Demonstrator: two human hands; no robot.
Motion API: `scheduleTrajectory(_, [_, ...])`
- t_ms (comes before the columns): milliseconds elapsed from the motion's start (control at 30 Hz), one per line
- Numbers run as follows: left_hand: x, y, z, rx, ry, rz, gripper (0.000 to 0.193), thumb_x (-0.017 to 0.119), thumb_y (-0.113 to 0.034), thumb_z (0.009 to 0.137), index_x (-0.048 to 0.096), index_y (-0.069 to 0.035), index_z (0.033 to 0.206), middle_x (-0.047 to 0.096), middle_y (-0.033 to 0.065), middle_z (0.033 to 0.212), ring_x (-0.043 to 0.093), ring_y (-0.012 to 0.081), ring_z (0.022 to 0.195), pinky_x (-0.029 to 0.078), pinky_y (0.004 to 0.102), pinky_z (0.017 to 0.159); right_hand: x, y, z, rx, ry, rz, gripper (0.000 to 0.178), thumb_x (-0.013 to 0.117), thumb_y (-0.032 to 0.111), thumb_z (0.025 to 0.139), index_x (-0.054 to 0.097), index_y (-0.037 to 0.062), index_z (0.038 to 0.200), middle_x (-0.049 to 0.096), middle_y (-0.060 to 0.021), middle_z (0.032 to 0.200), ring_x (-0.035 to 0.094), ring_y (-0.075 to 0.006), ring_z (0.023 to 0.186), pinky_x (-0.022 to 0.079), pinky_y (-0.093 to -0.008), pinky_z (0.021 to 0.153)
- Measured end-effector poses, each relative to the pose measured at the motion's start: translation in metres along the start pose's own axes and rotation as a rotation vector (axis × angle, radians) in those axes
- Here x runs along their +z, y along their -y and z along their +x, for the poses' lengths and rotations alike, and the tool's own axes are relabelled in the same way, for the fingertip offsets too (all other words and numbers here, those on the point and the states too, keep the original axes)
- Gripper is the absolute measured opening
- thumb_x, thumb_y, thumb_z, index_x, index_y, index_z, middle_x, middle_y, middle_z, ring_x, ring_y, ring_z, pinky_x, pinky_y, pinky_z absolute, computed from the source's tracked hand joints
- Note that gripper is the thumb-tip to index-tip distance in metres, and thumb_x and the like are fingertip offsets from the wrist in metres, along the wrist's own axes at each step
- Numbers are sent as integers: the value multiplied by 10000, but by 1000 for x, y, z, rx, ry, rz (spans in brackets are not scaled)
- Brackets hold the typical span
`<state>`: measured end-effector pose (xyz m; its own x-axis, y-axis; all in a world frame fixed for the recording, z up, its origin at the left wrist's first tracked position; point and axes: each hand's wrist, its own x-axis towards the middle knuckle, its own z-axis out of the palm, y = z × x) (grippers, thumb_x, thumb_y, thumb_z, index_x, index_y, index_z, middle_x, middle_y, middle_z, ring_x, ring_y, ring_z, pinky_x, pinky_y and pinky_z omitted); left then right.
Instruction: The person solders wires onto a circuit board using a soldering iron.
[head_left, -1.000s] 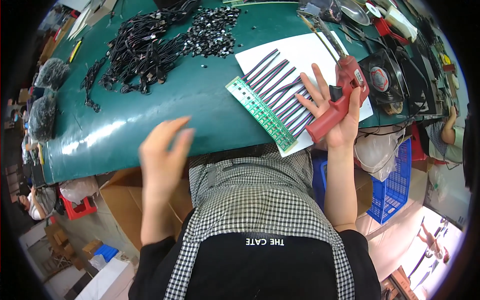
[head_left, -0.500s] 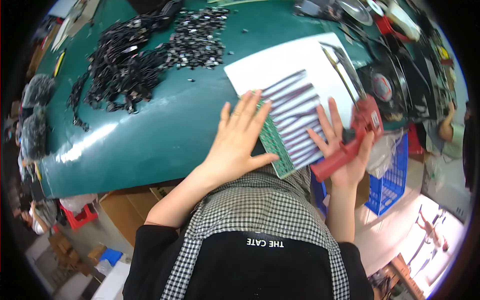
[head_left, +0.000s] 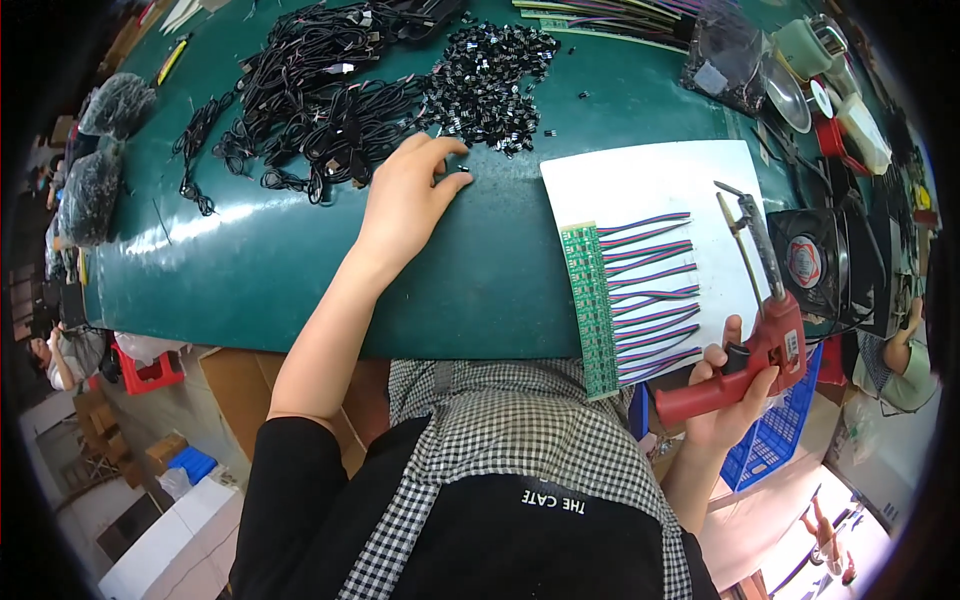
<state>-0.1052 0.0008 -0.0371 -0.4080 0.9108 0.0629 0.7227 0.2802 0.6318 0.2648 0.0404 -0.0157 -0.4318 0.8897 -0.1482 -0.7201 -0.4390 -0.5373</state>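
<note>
My left hand (head_left: 405,200) is over the green table, thumb and index finger curved apart around a small black connector (head_left: 464,169) lying there. Nothing is visibly gripped in it. My right hand (head_left: 728,405) is wrapped around the handle of a red soldering gun (head_left: 735,380), whose metal tip points away from me above a white sheet (head_left: 640,170). On the sheet's left side rests a green circuit board panel (head_left: 590,320). Several bunches of multicoloured ribbon wire (head_left: 655,293) stretch right from it across the paper.
A pile of small black connectors (head_left: 490,85) lies beyond my left hand, beside a heap of black cables (head_left: 310,90). At right stand a black fan (head_left: 803,262) and a bag of dark parts (head_left: 728,65). A blue crate (head_left: 770,440) is below the table's right edge.
My left hand has left the circuit board and moved left to the lone connector. My right hand has drawn its fingers in around the soldering gun, off the wires. The view has shifted.
</note>
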Motion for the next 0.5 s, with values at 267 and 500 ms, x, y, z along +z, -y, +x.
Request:
scheduleTrajectory(267, [2, -7, 1, 17, 81, -232, 160, 655, -15, 782, 626, 7, 938, 599, 83, 796, 629, 193, 765, 495, 285, 687, 5, -7, -4, -78, -122, -313, 705, 536, 435, 923, 221, 42, 1416, 501, -215, 1183, 561, -202, 728, 483, -274, 589])
scheduleTrajectory(500, [14, -50, -31, -273, 274, -1086, 135, 615, 14, 847, 634, 60, 973, 658, 82, 918, 632, 128, 829, 512, 247, 778, 17, -18, -7, 57, -147, -470, 765, 604, 465, 864, 293, -13, 1374, 508, -227, 1214, 606, -263, 883, 528, -331, 718])
